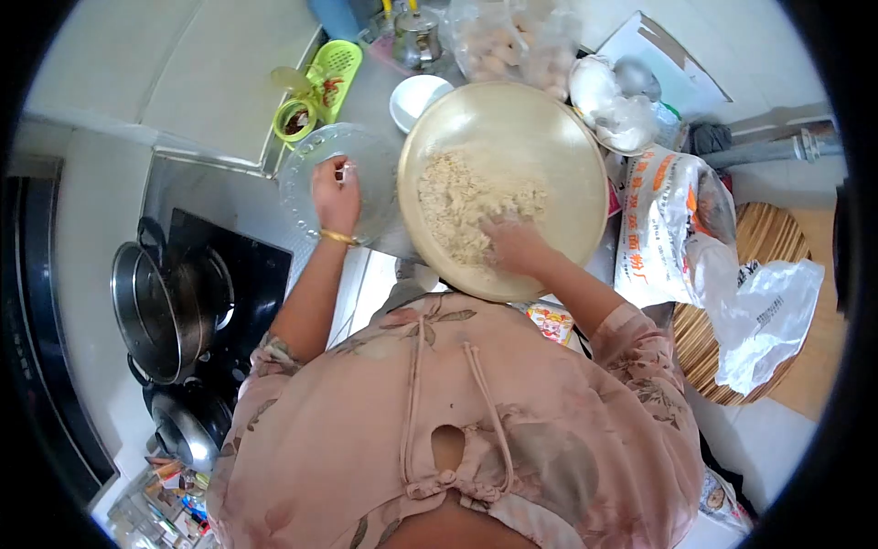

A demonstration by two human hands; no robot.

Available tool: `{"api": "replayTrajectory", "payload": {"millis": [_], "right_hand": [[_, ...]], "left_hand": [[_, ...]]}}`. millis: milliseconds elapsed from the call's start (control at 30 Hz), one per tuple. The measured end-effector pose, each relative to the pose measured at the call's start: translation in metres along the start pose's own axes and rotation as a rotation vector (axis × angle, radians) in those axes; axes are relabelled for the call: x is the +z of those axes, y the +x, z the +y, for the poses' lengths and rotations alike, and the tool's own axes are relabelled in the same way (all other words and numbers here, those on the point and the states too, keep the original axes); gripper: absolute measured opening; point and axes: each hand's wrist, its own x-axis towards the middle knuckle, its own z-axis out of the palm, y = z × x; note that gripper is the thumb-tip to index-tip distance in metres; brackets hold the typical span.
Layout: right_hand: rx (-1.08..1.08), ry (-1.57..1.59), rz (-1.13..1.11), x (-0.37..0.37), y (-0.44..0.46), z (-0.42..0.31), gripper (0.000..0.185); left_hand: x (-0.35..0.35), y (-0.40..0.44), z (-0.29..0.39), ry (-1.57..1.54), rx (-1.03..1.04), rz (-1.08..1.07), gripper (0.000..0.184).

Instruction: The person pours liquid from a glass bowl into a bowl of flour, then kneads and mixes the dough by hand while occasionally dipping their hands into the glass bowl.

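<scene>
My left hand is closed over a clear glass bowl, its fingers curled round something small and whitish that I cannot make out. A gold bracelet circles that wrist. To the right stands a large pale basin holding a crumbly mix of flour. Inside it, my right hand touches the mix with its fingers apart, their tips partly hidden in it. Behind the glass bowl and basin sits a small white bowl.
A pot and a lidded pan are on the black stove at left. Green containers stand at the back. Egg bags lie behind the basin; a flour bag and round wooden board are at right.
</scene>
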Motion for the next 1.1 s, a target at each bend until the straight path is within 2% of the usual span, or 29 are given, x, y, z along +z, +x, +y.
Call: {"api": "replayTrajectory", "payload": {"millis": [67, 167, 267, 367, 467, 567, 667, 700, 767, 833, 867, 900, 967, 1000, 1067, 1100], "right_hand": [[-0.018, 0.039, 0.032, -0.004, 0.007, 0.002, 0.066], [-0.011, 0.089, 0.063, -0.003, 0.010, 0.009, 0.070], [0.015, 0.144, 0.033, -0.005, 0.009, 0.013, 0.070], [-0.006, 0.113, 0.087, -0.005, 0.007, 0.006, 0.069], [-0.014, 0.118, 0.131, -0.006, 0.002, 0.000, 0.068], [-0.003, 0.153, 0.125, 0.002, 0.007, 0.006, 0.068], [-0.006, 0.186, 0.172, 0.007, 0.003, 0.009, 0.068], [-0.013, 0.196, 0.197, 0.008, 0.000, 0.009, 0.067], [0.016, 0.193, 0.090, -0.006, -0.003, -0.001, 0.067], [-0.007, 0.149, 0.066, -0.013, -0.006, -0.011, 0.066], [-0.044, 0.105, 0.092, -0.010, -0.010, -0.016, 0.066], [-0.080, 0.061, 0.117, -0.010, -0.013, -0.018, 0.065], [-0.123, 0.103, 0.020, -0.035, -0.028, -0.022, 0.062], [-0.144, 0.124, -0.029, -0.043, -0.032, -0.023, 0.060], [-0.064, 0.261, 0.186, -0.011, -0.017, 0.016, 0.056], [-0.023, 0.327, 0.291, 0.008, -0.007, 0.043, 0.054]], "left_hand": [[-0.005, 0.018, -0.051, 0.354, -0.037, -0.081, 0.022], [-0.010, 0.028, -0.054, 0.478, -0.222, -0.203, 0.028], [0.020, 0.035, -0.117, 0.594, 0.006, -0.742, 0.028], [0.025, 0.017, -0.055, -0.396, -1.044, -0.728, 0.023], [0.024, 0.023, -0.053, -0.552, -1.212, -0.839, 0.022], [0.015, 0.030, -0.058, -1.076, -1.329, -1.036, 0.024], [-0.010, 0.039, -0.002, -1.310, -1.193, -1.084, 0.025], [-0.016, 0.038, 0.027, -1.185, -1.077, -1.028, 0.024], [-0.011, 0.025, 0.084, -0.943, -0.841, -0.905, 0.024], [0.011, 0.015, 0.105, -0.813, -0.742, -0.984, 0.025], [0.020, 0.011, 0.112, -0.748, -0.692, -1.021, 0.027], [0.029, 0.007, 0.115, -0.529, -0.491, -0.982, 0.030], [0.046, -0.002, 0.109, -0.101, -0.100, -0.867, 0.038], [0.052, -0.005, 0.096, -0.099, -0.002, -0.771, 0.038], [0.061, -0.013, 0.072, -0.096, 0.190, -0.578, 0.039], [0.057, -0.016, 0.076, -0.164, 0.206, -0.579, 0.037]]}}
